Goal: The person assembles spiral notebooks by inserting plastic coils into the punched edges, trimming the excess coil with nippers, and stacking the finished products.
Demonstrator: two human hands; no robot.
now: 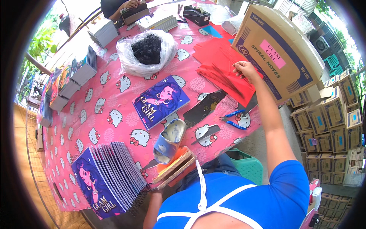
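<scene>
My right hand reaches over red sheets, its fingers curled into a pinch beside several black spiral coils. Whatever lies between those fingertips is too small to make out. At the table's near edge, my left hand is mostly hidden next to a fanned stack of purple-covered notebooks; its fingers do not show. Beside it a blue-and-white slipper rests on a wooden block. Another purple notebook lies flat in the middle.
Blue-handled pliers and a black strip lie near the right edge. A plastic bag holds black coils. A large carton stands at right; notebook stacks line the left. Another person's hand shows at the far side.
</scene>
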